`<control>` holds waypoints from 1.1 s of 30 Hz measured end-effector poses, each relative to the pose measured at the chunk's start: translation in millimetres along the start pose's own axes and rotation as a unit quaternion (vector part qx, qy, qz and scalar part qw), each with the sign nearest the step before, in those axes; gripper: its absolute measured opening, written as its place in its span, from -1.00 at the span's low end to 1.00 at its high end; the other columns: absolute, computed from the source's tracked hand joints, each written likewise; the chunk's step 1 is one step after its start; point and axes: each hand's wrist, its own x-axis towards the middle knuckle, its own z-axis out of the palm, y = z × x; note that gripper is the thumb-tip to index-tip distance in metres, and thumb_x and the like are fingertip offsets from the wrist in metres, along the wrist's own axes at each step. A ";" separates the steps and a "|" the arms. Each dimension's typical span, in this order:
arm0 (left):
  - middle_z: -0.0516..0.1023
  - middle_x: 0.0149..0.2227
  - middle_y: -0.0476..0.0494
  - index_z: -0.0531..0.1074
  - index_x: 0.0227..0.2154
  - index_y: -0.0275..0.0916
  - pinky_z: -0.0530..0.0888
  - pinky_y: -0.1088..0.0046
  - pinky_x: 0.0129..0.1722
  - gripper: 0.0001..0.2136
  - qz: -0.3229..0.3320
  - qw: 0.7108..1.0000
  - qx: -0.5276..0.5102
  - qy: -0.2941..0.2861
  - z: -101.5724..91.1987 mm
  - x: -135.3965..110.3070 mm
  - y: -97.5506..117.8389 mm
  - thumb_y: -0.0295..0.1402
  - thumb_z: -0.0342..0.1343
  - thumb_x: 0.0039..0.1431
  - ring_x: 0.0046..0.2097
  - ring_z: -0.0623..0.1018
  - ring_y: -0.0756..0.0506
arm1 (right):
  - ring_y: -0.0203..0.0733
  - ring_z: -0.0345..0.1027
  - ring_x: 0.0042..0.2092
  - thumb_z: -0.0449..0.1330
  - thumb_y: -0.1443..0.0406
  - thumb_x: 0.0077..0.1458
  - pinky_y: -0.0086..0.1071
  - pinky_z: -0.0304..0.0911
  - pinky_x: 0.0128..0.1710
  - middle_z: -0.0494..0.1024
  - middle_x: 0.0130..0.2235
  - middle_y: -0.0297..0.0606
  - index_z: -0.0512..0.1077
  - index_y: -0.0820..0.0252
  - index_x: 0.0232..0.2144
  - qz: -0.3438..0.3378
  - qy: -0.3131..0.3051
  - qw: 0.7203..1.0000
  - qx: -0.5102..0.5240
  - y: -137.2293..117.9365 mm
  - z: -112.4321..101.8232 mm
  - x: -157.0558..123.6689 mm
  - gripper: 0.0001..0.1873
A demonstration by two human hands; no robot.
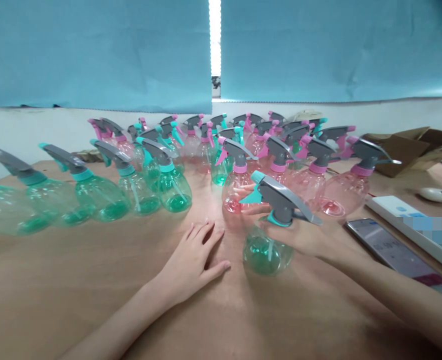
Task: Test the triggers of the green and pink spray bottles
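My left hand (196,255) rests flat on the wooden table, fingers spread and holding nothing. A clear green spray bottle (268,252) with a grey and turquoise trigger head stands to its right. Behind that bottle reaches my right hand (305,237), partly covered by it. Its fingers stretch left across the front of a pink spray bottle (239,187); whether they touch it I cannot tell. The thumb is hidden. Green spray bottles line the left, the nearest to my left hand being one green bottle (175,190). Pink ones stand at the right, including a tilted-looking pink bottle (344,192).
More pink and green bottles crowd the back of the table (93,280). At the right lie a phone (389,250), a long white box (404,220) and a white computer mouse (436,195). An open cardboard box (404,150) sits behind them, below blue blinds (93,55).
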 end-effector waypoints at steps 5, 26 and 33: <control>0.19 0.27 -0.34 0.16 0.24 -0.23 0.13 -0.03 0.22 -0.42 -0.003 1.000 -0.002 0.000 -0.6 -0.4 0.9 0.00 -0.03 0.28 0.28 0.17 -0.34 | -0.06 0.52 -0.27 0.11 0.30 -0.13 -0.17 0.45 -0.26 0.60 -0.41 -0.33 0.46 0.04 -0.50 -0.025 0.030 0.998 0.045 13.1 8.9 -1.0 -0.87; 0.21 0.26 -0.34 0.17 0.24 -0.25 0.12 -0.02 0.23 -0.42 -0.005 1.000 -0.004 -0.004 -2.0 0.7 2.2 -0.01 -0.01 0.27 0.27 0.18 -0.35 | -0.19 0.37 -0.39 0.14 0.30 0.00 -0.34 0.35 -0.42 0.44 -0.50 -0.37 0.49 0.06 -0.34 -0.035 -0.003 0.997 0.074 24.2 16.7 -0.2 -0.85; 0.20 0.26 -0.34 0.16 0.24 -0.25 0.11 -0.02 0.23 -0.41 -0.006 1.000 -0.002 -0.008 -1.7 1.0 1.4 -0.01 -0.02 0.28 0.28 0.17 -0.34 | -0.24 0.35 -0.42 0.15 0.30 0.01 -0.40 0.33 -0.45 0.47 -0.48 -0.38 0.51 0.07 -0.28 -0.043 -0.003 0.996 0.072 24.9 18.5 0.1 -0.80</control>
